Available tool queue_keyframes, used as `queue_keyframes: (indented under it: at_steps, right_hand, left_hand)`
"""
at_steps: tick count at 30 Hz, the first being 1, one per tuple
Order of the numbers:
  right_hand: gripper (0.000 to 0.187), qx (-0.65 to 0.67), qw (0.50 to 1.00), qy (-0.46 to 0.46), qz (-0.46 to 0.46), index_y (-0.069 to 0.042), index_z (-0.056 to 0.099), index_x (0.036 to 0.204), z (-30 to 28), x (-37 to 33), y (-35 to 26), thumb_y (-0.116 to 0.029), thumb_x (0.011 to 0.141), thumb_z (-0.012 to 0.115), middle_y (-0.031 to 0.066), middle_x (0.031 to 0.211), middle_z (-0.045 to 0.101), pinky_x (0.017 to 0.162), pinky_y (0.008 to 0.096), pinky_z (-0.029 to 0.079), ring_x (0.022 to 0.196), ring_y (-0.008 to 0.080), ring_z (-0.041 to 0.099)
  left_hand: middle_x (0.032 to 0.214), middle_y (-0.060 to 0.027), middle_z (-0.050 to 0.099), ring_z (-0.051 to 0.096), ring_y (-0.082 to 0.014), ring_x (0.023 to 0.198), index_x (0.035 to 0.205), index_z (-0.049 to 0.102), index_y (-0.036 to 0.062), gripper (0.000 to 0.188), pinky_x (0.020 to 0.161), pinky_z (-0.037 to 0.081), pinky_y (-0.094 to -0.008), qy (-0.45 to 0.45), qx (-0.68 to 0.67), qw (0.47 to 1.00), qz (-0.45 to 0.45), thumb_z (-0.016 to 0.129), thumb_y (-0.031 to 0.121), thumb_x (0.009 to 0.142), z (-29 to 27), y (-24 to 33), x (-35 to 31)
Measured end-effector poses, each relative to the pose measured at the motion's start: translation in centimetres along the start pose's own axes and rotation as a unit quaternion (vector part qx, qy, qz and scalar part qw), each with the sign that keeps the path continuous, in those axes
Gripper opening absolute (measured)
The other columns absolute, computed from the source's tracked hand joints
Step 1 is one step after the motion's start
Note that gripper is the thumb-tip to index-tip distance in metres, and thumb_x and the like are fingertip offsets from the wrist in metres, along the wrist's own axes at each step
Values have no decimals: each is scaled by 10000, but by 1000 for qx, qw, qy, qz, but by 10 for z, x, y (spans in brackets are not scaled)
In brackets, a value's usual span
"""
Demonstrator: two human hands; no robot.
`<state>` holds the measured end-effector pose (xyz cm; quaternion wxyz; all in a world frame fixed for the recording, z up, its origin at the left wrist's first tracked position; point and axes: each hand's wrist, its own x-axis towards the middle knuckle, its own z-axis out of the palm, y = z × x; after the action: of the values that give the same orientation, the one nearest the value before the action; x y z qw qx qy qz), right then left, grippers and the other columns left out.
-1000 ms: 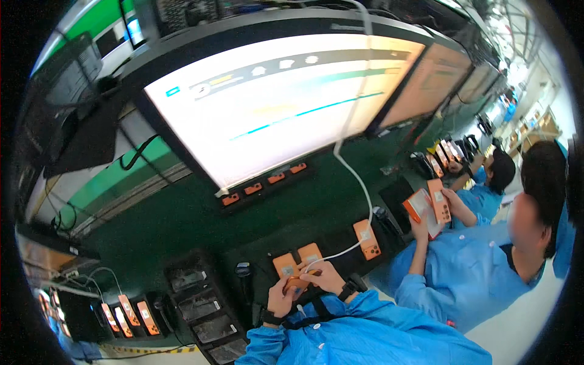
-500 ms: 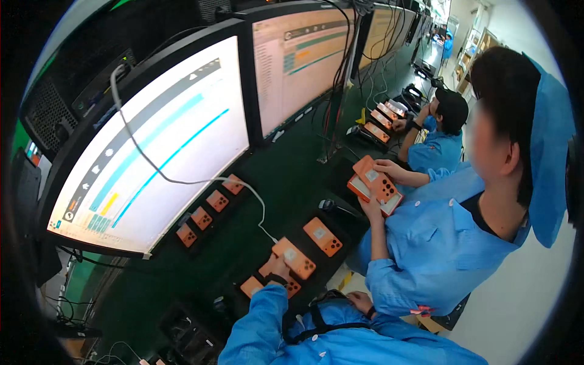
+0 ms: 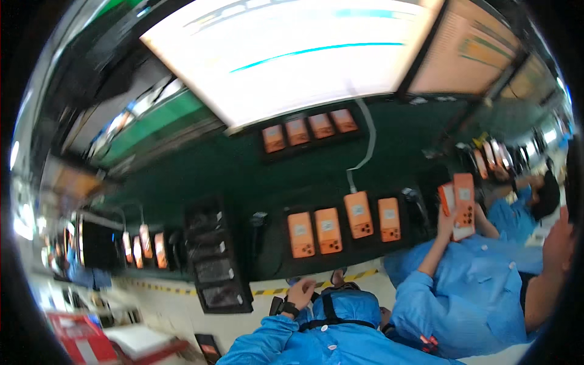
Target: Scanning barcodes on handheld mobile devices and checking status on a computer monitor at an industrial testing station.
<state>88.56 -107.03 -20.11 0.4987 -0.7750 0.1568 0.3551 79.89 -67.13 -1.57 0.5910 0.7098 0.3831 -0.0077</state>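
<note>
Orange phones (image 3: 329, 231) — left grip (image 3: 300, 294) apart, loosely curled

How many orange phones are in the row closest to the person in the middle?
4. From left to right: first phone, second phone, third phone with a white cable at its top, and fourth phone. None looks hidden.

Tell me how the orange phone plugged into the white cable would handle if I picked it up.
The orange phone should stay stiff, judging by its flat slab shape. It seems unlikely to roll, as it lies flat with its camera lenses facing up. The white cable at its far end would probably trail along and might tug.
</note>
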Motion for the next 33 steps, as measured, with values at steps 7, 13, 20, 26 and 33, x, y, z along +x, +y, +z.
queue_keyframes:
  at_steps: [7, 13, 20, 26, 33]
  right_hand:
    - [260, -197, 953, -173, -150, 20, 676, 987, 66, 17, -83, -207, 873, 620, 123, 875, 674, 701, 324, 512, 782, 199, 625]
    - [245, -296, 929, -223, -22, -95, 656, 1021, 135, -23, -67, -301, 913, 577, 39, 832, 619, 605, 322, 497, 733, 187, 613]
    - [338, -572, 711, -284, -295, -33, 631, 1150, 281, -94, -64, -193, 853, 609, 156, 1063, 680, 795, 379, 535, 867, 288, 680]
    - [401, -538, 716, -408, -179, 12, 609, 1190, 417, -158, -36, -233, 873, 617, 135, 991, 688, 781, 338, 520, 885, 200, 640]
    - [418, -544, 643, -443, -306, -88, 668, 1122, 596, -209, 35, -389, 836, 619, 158, 999, 694, 825, 423, 505, 944, 305, 660]
  left_hand:
    - [902, -127, 701, 678, -236, 865, 1095, 639, 65, 294, 800, 533, -334, 159, -68, 975, -142, 623, 211, 841, -27, -165, -152]
    - [866, -115, 704, 675, -193, 705, 1045, 648, 63, 246, 675, 541, -317, 335, -306, 836, -310, 640, 179, 829, -48, -309, -304]
    - [902, -79, 689, 647, -152, 740, 1098, 615, 63, 270, 581, 500, -287, 506, -355, 759, -204, 610, 202, 867, -159, -336, -406]
    - [973, -89, 686, 633, -141, 773, 1124, 604, 53, 260, 635, 498, -274, 524, -410, 743, -68, 576, 193, 907, -290, -321, -419]
    - [965, -115, 670, 642, -153, 727, 1102, 573, 40, 199, 585, 506, -251, 515, -408, 748, -90, 543, 149, 939, -356, -472, -449]
